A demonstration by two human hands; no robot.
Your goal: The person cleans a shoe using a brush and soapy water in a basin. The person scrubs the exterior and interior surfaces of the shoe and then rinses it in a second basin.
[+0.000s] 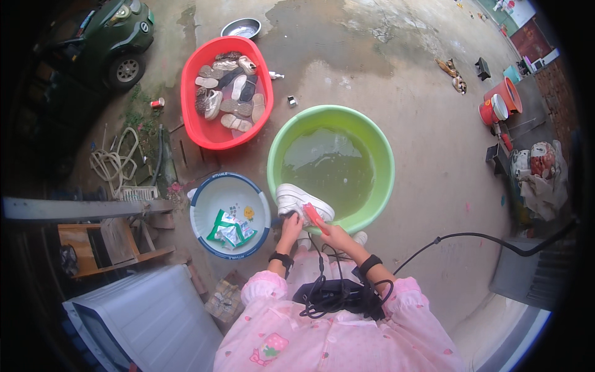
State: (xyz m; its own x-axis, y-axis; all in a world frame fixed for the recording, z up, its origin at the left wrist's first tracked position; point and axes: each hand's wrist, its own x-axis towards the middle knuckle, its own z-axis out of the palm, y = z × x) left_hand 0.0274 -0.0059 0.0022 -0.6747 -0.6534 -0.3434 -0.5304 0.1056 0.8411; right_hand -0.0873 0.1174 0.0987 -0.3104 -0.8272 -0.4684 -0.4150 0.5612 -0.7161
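A white sneaker (294,196) with a thick sole is held over the near rim of the large green tub (385,144), which holds murky water (328,158). My left hand (290,227) is closed on the shoe at its near side. My right hand (334,235) grips a pinkish-red scrub brush (314,216), whose far end lies against the shoe; its bristles are hidden. At the upper left, a red tub (198,127) holds several shoes and soles. Left of my hands stands a white basin (204,214) with a blue rim and green-and-white packets (230,230) inside.
A metal bowl (241,28) sits beyond the red tub. Near it lie a white bottle (276,75) and a small box (292,101). A parked green vehicle (111,46) is far left. Red buckets (503,99) stand at right, and a black cable (471,235) crosses the right side.
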